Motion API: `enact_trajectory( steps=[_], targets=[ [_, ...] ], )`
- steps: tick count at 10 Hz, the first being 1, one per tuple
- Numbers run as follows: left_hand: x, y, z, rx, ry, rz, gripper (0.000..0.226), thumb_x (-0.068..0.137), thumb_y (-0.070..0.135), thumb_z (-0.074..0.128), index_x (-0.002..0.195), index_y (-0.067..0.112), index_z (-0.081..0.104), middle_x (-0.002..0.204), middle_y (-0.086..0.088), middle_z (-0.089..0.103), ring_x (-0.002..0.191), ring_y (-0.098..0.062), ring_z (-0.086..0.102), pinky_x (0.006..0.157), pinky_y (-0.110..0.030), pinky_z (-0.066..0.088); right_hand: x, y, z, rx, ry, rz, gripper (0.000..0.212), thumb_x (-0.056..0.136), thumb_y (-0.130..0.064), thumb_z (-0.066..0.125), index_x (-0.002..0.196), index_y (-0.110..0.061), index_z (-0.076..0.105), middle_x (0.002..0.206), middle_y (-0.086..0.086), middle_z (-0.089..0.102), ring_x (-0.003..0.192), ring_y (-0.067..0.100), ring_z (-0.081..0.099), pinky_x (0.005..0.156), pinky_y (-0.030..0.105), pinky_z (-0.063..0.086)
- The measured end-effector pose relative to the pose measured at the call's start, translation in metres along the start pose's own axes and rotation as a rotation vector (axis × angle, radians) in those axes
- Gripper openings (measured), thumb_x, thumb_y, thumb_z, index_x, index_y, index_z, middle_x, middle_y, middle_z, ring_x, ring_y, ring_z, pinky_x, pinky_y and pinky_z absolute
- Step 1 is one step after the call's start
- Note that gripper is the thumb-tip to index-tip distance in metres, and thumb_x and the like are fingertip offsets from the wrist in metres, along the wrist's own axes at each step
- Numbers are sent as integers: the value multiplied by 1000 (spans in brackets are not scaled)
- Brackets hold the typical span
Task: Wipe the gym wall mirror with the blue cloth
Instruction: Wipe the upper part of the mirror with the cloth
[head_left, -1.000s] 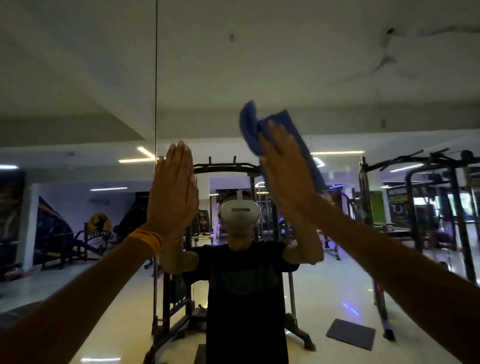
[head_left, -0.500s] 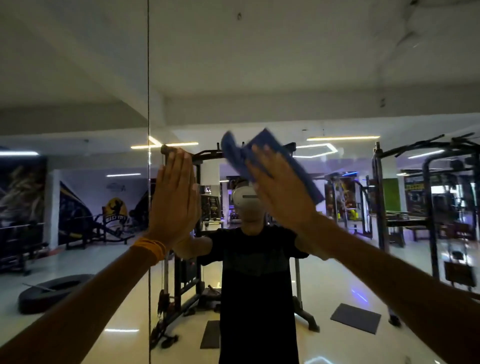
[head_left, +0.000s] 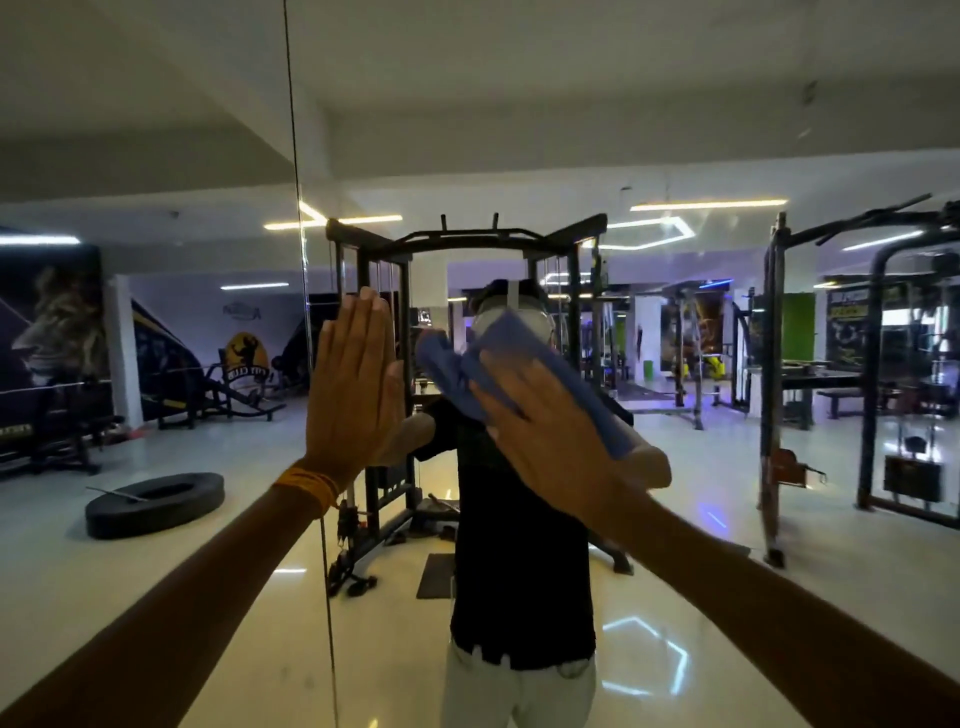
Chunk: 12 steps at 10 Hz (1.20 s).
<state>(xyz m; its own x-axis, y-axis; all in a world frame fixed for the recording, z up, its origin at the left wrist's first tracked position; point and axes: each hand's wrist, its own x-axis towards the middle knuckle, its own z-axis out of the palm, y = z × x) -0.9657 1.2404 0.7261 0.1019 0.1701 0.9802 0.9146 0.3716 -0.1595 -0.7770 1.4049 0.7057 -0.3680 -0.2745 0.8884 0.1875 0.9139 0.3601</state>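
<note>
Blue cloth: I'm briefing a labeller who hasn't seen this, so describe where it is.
The wall mirror fills the view, split by a vertical seam. Right of the seam, at its middle, the right hand presses the blue cloth against the glass. It is the only blue fabric there; the left hand beside it lies bare.

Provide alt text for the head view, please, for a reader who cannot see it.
The right hand presses a blue cloth on the mirror; the left hand rests open on it alongside. The reflection shows gym machines.
</note>
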Motion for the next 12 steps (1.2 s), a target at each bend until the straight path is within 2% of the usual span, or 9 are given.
enact_trajectory(
  steps=[1,2,4,5,6,8,9,10,12],
  targets=[
    [-26,0,0,-15,-51,-12,62,107,30,27,160,-3,21,168,-23,16,158,-32,7,129,-40,-4,-56,-26,21,-124,-96,-215,50,107,-27,38,156,-17,38,163,8,34,154,28,22,128,40,6],
    [-43,-10,-3,1,-62,6,63,106,29,30,161,-1,18,170,-20,13,159,-33,9,130,-44,0,-47,26,-13,-110,-39,-113,48,112,-35,29,156,-17,34,164,11,32,157,26,16,129,38,6],
    [-84,-13,-6,-30,-76,-49,63,106,28,31,160,-2,18,170,-20,13,158,-36,11,129,-51,7,-53,-43,24,-11,204,518,52,111,-33,32,158,-12,30,167,18,22,158,30,3,128,47,7],
    [-97,-10,-4,-45,-71,-52,64,104,23,38,160,-1,18,169,-21,14,158,-35,11,129,-50,6,-71,-101,55,-78,16,162,49,112,-30,30,155,-7,33,162,20,32,155,36,12,127,47,9],
    [-105,-16,-6,-26,-92,-21,66,106,23,41,161,2,13,170,-17,11,159,-33,8,128,-53,10,-92,-64,43,-137,22,117,49,112,-30,35,153,-5,43,159,23,38,149,42,29,124,50,23],
    [-120,-13,-3,-44,-93,-49,61,107,26,36,160,-2,20,168,-22,17,158,-32,8,127,-57,15,-121,-78,24,106,279,939,59,109,-31,43,161,-8,26,168,20,13,157,21,1,127,51,3],
    [-133,-11,-1,-40,-123,-60,64,106,25,40,160,-2,19,169,-21,15,158,-33,8,127,-56,14,-115,-147,72,346,238,512,58,112,-35,35,162,-12,18,172,11,6,158,23,2,128,46,0],
    [-152,-15,-4,-44,-171,-10,64,108,30,36,161,-1,18,169,-20,15,158,-37,13,126,-59,17,-133,-128,70,-52,68,324,53,113,-38,28,160,-14,22,171,10,14,156,33,12,128,44,9],
    [-176,-29,-9,-55,-165,-2,64,108,35,32,161,1,20,169,-18,15,158,-32,7,126,-59,14,-176,-28,13,-213,298,777,56,109,-30,38,159,-9,25,163,24,29,152,41,26,117,64,30]
  ],
)
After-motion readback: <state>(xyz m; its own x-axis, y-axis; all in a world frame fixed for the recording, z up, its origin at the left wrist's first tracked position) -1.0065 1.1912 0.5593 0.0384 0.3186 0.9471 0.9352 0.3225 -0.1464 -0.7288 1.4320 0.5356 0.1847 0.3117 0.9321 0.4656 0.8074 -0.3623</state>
